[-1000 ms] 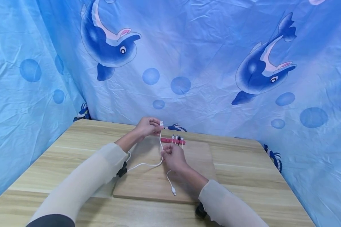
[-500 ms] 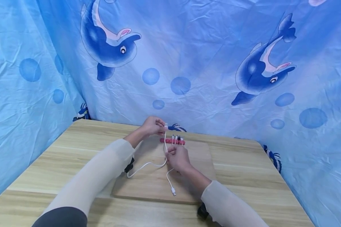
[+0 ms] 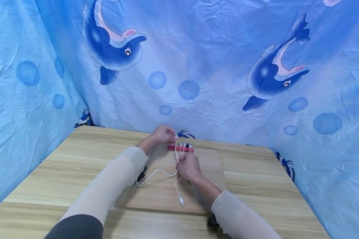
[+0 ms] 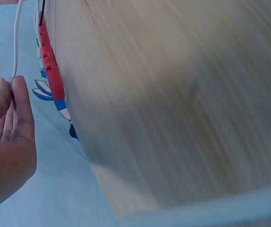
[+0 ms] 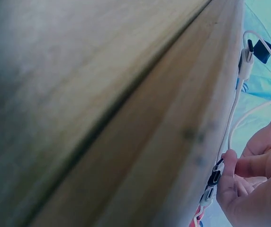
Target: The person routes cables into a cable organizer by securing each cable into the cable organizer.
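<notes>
My left hand (image 3: 165,134) pinches a white USB cable (image 3: 158,171) just below its plug, above the left part of a red cable holder (image 3: 171,148). Lower down, my right hand (image 3: 189,167) pinches the same cable, so a short length runs between both hands. Several other cable ends sit in the holder's right part, one of them dark. In the left wrist view, thumb and fingertips of the left hand (image 4: 12,137) meet on the cord, beside the red holder (image 4: 54,78). Small connectors (image 5: 213,178) lie close to the right hand (image 5: 256,184) in the right wrist view.
Beneath the hands lies a flat wooden board (image 3: 207,172) on a wood-grain table (image 3: 257,186). One white cable end with a plug (image 3: 181,201) rests near the board's front. A blue dolphin-print cloth (image 3: 221,96) hangs behind the table.
My left hand has moved right and slightly lower with the cable plug, over the holder. My right hand has shifted a little right, and the cable's loop has followed.
</notes>
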Tool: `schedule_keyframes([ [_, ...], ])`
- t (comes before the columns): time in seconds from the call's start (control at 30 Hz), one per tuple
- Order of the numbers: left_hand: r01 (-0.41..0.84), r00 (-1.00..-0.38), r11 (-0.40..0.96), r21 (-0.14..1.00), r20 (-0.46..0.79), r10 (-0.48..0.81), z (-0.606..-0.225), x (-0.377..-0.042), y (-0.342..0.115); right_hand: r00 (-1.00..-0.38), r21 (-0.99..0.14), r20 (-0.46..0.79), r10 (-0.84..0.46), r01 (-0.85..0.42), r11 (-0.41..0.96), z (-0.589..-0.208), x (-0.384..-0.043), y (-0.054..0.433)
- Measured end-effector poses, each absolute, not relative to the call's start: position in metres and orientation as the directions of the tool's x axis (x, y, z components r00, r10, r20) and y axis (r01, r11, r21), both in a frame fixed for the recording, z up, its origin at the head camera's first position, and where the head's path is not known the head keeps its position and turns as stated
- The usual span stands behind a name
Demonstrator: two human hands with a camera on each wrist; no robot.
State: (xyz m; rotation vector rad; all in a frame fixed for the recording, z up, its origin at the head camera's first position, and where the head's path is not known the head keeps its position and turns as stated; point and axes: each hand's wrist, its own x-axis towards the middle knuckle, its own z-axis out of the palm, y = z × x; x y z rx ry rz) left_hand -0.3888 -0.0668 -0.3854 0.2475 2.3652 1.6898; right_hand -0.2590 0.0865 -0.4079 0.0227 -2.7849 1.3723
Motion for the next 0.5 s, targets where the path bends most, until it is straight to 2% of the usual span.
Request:
schedule_keyframes([
  [0.23,0.065,-0.968,0.448,0.892,-0.053,0.247,-0.391,-0.395,-0.061,-0.998,-0.740,0.062,-0.020,-0.060,0.670,-0.408,-0.261,0.086],
  [0.5,0.093,-0.966,0.498,0.862,-0.044,0.255,-0.393,-0.400,-0.060,-1.000,-0.738,0.028,-0.003,-0.023,0.674,-0.406,-0.263,0.085],
])
